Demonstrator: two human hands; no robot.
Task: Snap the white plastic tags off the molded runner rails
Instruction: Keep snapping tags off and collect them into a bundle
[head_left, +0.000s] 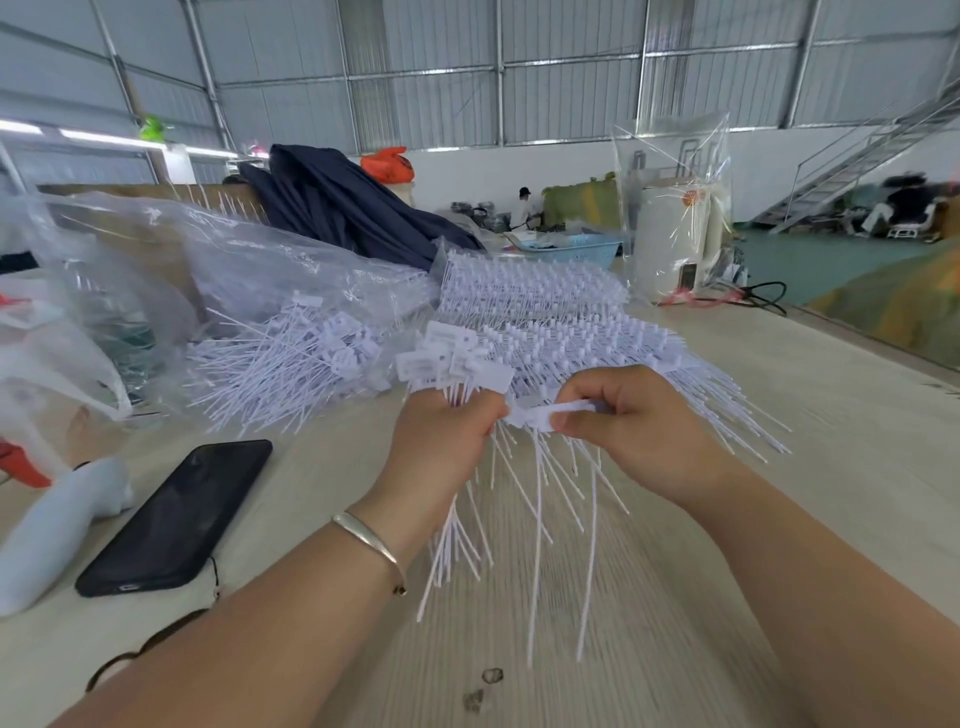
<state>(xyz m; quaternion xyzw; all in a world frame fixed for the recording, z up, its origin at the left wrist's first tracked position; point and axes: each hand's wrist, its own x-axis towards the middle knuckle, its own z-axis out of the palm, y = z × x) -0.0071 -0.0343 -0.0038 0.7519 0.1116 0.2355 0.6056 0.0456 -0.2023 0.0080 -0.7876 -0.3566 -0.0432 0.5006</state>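
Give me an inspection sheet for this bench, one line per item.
Surface: pale wood-grain table, small dark marks at the near edge.
Job's things: stacked runner rails; loose tags pile.
Clutter: black phone, clear plastic bags, dark cloth.
Hands: left hand grips a tag bundle; right hand pinches a white piece.
Cables: black cable at the far right.
Surroundings: warehouse hall, metal staircase, people far off.
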